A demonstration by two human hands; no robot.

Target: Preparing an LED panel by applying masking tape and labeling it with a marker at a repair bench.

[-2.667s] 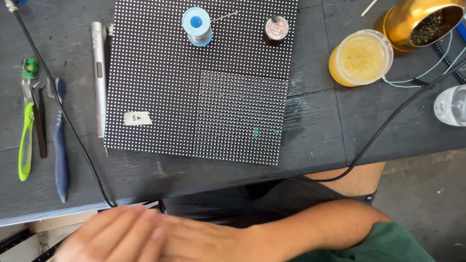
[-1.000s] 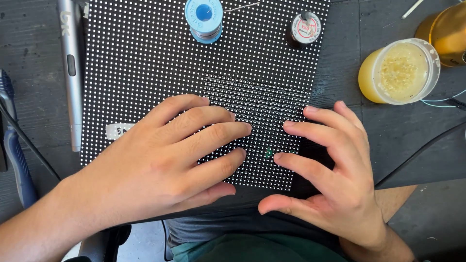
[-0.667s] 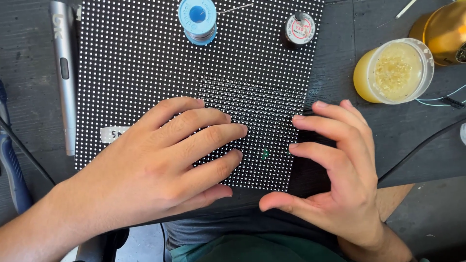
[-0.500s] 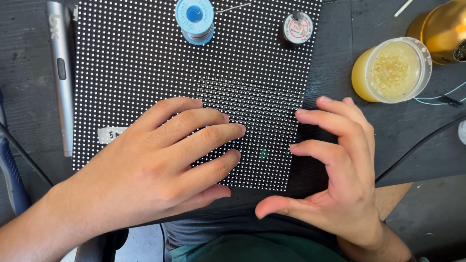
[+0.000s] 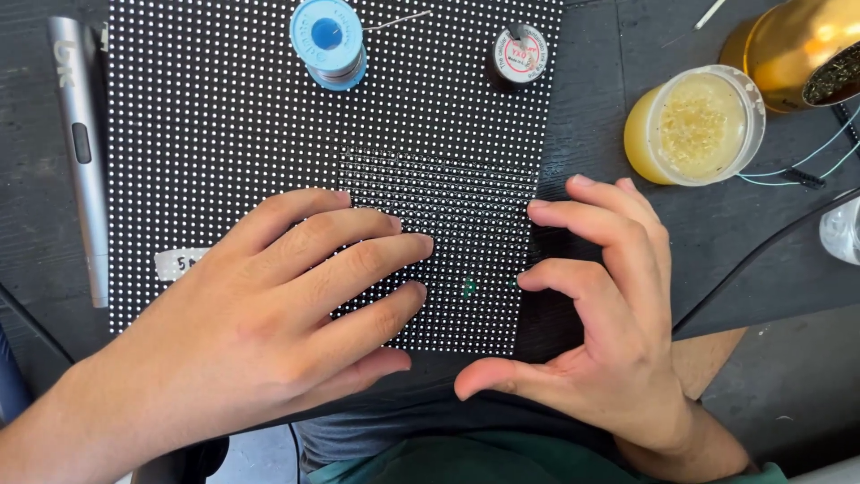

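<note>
The right hand [image 5: 602, 309] has slid rightward to the dotted panel's [image 5: 224, 134] edge, fingers curled.

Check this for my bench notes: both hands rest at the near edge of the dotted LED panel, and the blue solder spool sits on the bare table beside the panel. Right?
Not quite. The head view shows the blue solder spool sitting on the LED panel itself, near its far edge, not on the bare table. The rest holds: the left hand and right hand rest at the panel's near edge.
</note>
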